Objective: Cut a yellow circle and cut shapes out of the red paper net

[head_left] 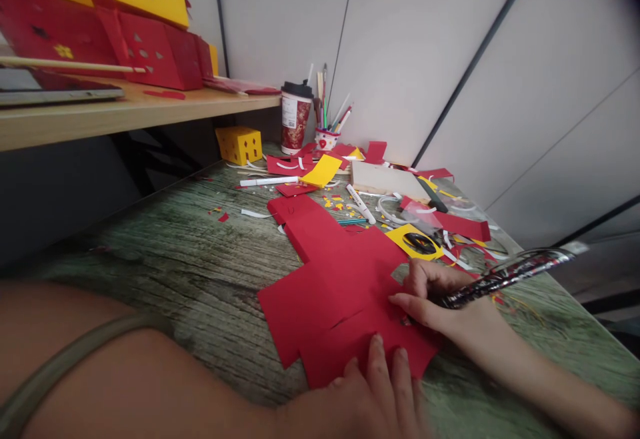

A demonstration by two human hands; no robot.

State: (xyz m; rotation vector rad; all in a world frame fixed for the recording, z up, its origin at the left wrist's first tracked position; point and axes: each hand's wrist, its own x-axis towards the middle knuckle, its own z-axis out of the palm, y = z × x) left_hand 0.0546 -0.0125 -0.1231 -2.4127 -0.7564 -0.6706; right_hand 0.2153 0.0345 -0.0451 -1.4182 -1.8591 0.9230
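A red cardboard sheet (pixel 330 279), cut in a cross-like shape with flaps, lies on the table in front of me. A short dark slit or line crosses its middle. My left hand (pixel 370 386) rests flat on the near edge of the sheet, fingers apart. Over the sheet's right side, my right hand (pixel 440 299) is closed around a pen (pixel 510 276) with a black patterned barrel, slanting up to the right. The pen's tip is hidden by the fingers; a small dark spot shows on the card beside the thumb.
Beyond the sheet are a yellow card with a dark oval (pixel 420 242), white markers (pixel 361 204), a pale board (pixel 383 179) and paper scraps. Farther back stand a yellow box (pixel 239 144), a lidded cup (pixel 296 116) and a pen pot (pixel 327 139). A wooden shelf (pixel 200 111) overhangs the left.
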